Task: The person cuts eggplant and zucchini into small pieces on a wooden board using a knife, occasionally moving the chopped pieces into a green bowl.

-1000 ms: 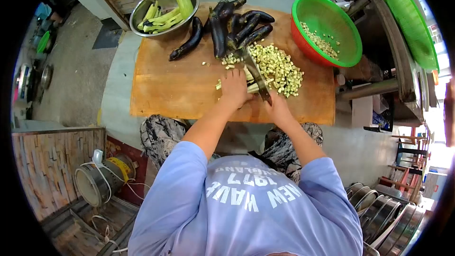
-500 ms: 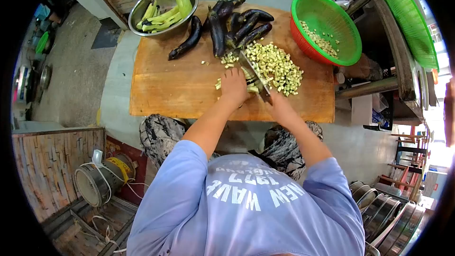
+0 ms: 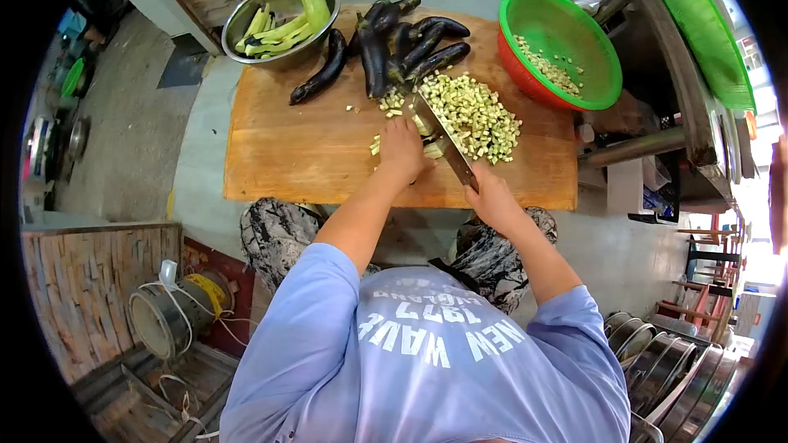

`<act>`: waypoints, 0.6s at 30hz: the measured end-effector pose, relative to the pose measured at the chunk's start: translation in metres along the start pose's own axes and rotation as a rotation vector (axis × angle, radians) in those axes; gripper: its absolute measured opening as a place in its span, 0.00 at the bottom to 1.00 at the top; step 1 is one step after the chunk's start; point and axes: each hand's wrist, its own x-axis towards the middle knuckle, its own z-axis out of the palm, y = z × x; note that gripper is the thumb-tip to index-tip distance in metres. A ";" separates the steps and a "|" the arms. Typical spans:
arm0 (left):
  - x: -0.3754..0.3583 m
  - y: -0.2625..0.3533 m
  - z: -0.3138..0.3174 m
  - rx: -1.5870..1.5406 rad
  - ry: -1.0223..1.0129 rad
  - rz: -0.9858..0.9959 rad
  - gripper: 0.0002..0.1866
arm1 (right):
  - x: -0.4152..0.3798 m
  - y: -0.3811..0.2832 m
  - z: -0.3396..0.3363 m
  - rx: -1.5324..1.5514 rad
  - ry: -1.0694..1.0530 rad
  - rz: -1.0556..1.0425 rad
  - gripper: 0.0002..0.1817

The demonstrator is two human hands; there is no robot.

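My right hand (image 3: 496, 198) is wrapped round the handle of a broad kitchen knife (image 3: 453, 148), whose blade slants up and left across the wooden board (image 3: 287, 148). Against the blade's left side, my left hand (image 3: 401, 152) holds down eggplant strips (image 3: 432, 149) with curled fingers; the palm hides part of them. Diced eggplant (image 3: 476, 119) lies in a spread heap right of the blade. Just beyond are several whole dark purple eggplants (image 3: 376, 61), with one more (image 3: 324, 74) apart on the left.
At the board's back left stands a metal bowl (image 3: 232, 23) of peeled, pale green eggplants (image 3: 312, 0). A green colander in a red basket (image 3: 513, 66) holds some dice at the right. Beyond it is a wooden shelf (image 3: 669, 49) with another green basket (image 3: 706, 25).
My right hand and the knife have drawn back slightly toward me and right, showing more of the blade. My left hand stays on the strips in nearly the same place.
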 end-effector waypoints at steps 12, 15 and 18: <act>-0.013 -0.008 0.000 -0.008 0.032 0.028 0.66 | 0.007 0.006 0.020 0.120 0.082 0.015 0.10; -0.008 -0.011 -0.006 0.075 -0.039 0.000 0.63 | -0.001 -0.010 -0.003 0.043 0.023 -0.048 0.10; -0.011 -0.011 -0.001 -0.033 0.026 0.013 0.56 | 0.006 0.000 0.003 0.032 -0.039 -0.011 0.10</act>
